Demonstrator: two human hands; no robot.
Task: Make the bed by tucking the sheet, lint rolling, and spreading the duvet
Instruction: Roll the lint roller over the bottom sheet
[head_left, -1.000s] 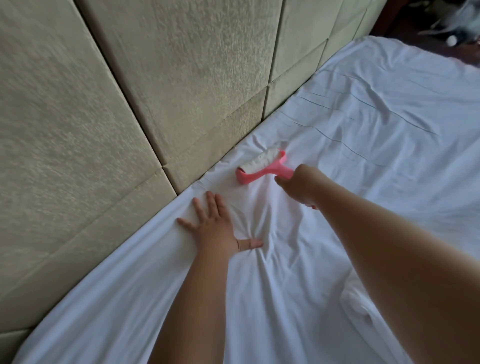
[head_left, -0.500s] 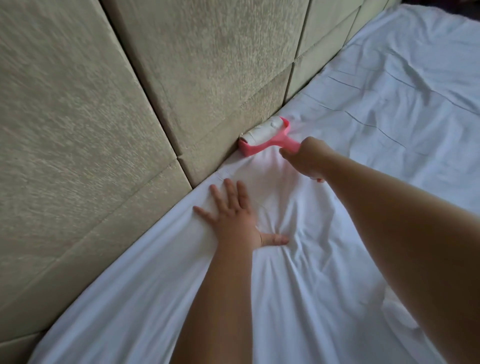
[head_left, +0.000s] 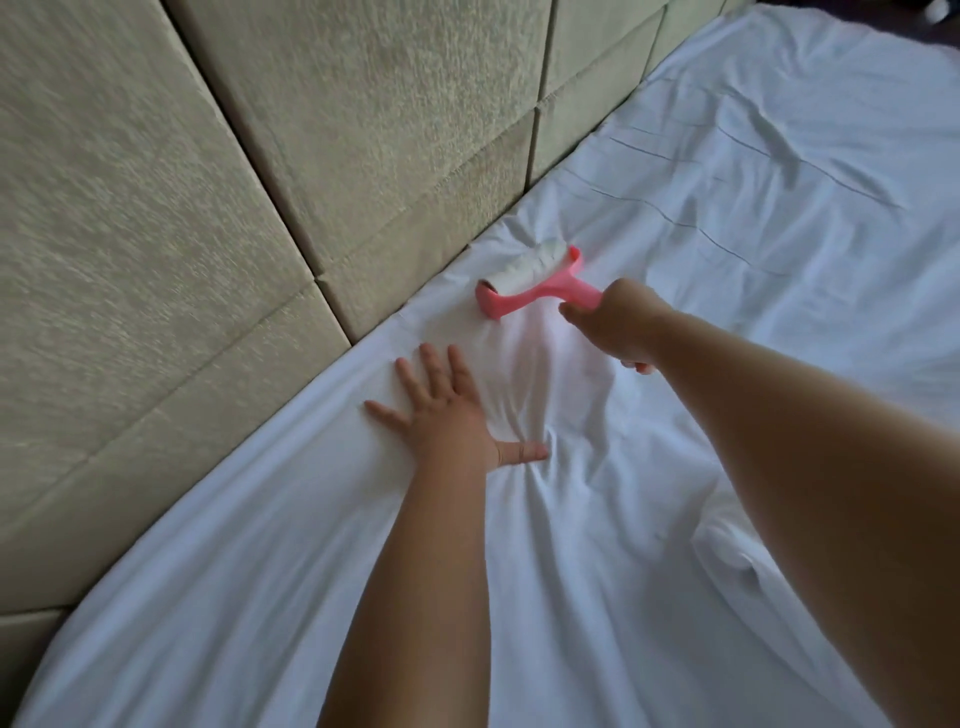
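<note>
A white sheet (head_left: 701, 249) covers the bed and is creased around my hands. My left hand (head_left: 447, 415) presses flat on it with fingers spread, close to the headboard. My right hand (head_left: 618, 325) grips the pink handle of a lint roller (head_left: 524, 278). Its white roll lies on the sheet a short way from the headboard, just beyond my left hand's fingertips.
A padded beige headboard (head_left: 291, 171) runs diagonally along the left edge of the bed. A fold of bunched white fabric (head_left: 737, 561) lies under my right forearm. Dark floor shows at the top right corner.
The lint roller has come back from the headboard's base toward me over the sheet. My left hand has stayed pressed in the same spot.
</note>
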